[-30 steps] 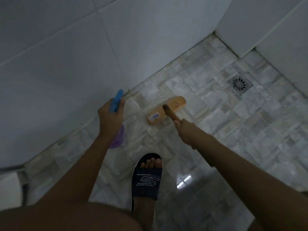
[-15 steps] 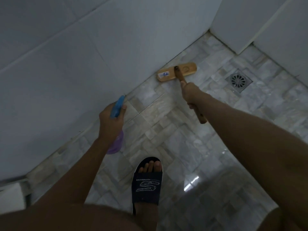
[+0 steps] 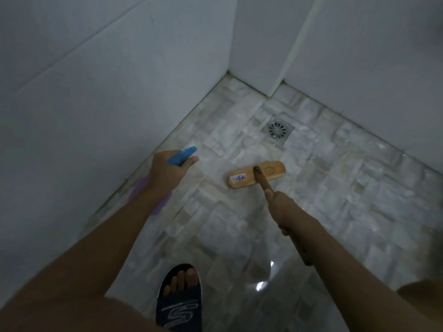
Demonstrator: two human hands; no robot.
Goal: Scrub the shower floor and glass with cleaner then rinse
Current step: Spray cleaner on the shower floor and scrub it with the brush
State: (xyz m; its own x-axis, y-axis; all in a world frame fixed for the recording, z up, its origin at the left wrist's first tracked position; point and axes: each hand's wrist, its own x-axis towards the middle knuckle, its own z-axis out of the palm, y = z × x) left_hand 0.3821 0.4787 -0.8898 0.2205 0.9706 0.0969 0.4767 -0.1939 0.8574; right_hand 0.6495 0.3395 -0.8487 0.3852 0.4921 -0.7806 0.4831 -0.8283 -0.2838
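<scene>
Much of the spray bottle [image 3: 182, 155] is hidden. Only its blue trigger top shows beyond the left hand [image 3: 167, 173], whose fingers are wrapped round the neck, and slivers of the purple body show on either side of the wrist. The bottle hangs over the floor [image 3: 347, 188] close to the base of the left wall [image 3: 96, 92]. The right hand [image 3: 280, 207] is closed in a fist round the brush handle [image 3: 262, 182]. The fist covers the middle of the handle, and the near end comes out again under the forearm. The wooden brush head [image 3: 257, 174] lies flat on the tiles, so the bristles beneath cannot be seen, and its small sticker is too blurred to read. The head sits near and left of the drain [image 3: 277, 128], apart from both walls. A dark sandal [image 3: 179, 305] with toes showing is cut off by the near edge, and its lettering is unclear. The light is dim and the picture soft, and which pale panel is glass cannot be told. Half a second ago the brush head lay right against the foot of the left wall. Now it is drawn back toward the near side and out onto open floor. The bottle hand reaches farther forward than before, and the view has lifted to take in the far corner.
</scene>
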